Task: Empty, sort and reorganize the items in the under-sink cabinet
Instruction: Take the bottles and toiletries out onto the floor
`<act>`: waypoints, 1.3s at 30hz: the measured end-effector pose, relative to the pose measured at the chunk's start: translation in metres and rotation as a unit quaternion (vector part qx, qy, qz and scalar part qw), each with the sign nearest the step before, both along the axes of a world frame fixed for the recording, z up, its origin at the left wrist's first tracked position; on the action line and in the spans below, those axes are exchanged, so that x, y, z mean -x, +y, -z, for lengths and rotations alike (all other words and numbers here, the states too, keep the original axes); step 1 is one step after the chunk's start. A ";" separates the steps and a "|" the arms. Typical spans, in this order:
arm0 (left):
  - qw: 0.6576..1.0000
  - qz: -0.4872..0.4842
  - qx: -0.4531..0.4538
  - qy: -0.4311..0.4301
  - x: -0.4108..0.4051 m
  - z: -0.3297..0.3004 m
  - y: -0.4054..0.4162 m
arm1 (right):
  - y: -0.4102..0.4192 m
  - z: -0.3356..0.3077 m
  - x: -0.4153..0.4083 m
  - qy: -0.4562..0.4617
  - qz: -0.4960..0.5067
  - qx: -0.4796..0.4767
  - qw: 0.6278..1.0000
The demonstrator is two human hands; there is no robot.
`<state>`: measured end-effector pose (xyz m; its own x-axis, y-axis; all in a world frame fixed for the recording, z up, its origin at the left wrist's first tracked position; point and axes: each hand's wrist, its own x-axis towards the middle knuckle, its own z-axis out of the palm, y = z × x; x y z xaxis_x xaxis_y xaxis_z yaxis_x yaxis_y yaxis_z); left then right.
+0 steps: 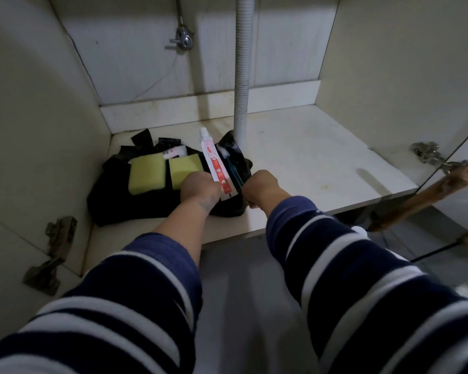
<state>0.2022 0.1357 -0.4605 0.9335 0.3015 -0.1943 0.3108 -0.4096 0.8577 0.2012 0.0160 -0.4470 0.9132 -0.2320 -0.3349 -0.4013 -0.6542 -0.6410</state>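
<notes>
A black plastic bag (119,203) lies on the left of the white cabinet floor (322,157). On it rest two yellow sponges (146,174) (184,168), a small white item (175,151), a white-and-red toothpaste tube (214,160) and a blue toothbrush (233,168). My left hand (199,188) is curled at the tube's lower end, against the nearer sponge, and seems to grip the tube. My right hand (261,188) is curled at the end of the toothbrush handle. What the fingers hold underneath is hidden.
A white corrugated drain pipe (241,76) comes down to the floor just behind the bag. A metal valve (184,40) is on the back wall. Door hinges (52,255) (427,153) flank the opening. Wooden handles (422,201) lean at the right, outside the cabinet.
</notes>
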 end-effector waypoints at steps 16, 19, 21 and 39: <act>0.993 0.084 0.075 0.032 0.137 -0.054 -0.061 | -0.078 -0.039 0.191 -0.012 0.180 -0.237 0.955; 0.983 0.149 0.081 0.069 0.185 -0.049 -0.105 | -0.110 -0.022 0.250 0.007 0.248 -0.218 0.944; 0.975 0.184 0.086 0.092 0.212 -0.037 -0.132 | -0.130 -0.008 0.284 0.039 0.287 -0.205 0.935; 0.913 0.319 -0.002 0.255 0.261 0.174 -0.292 | -0.251 0.171 0.366 0.224 0.390 -0.070 0.890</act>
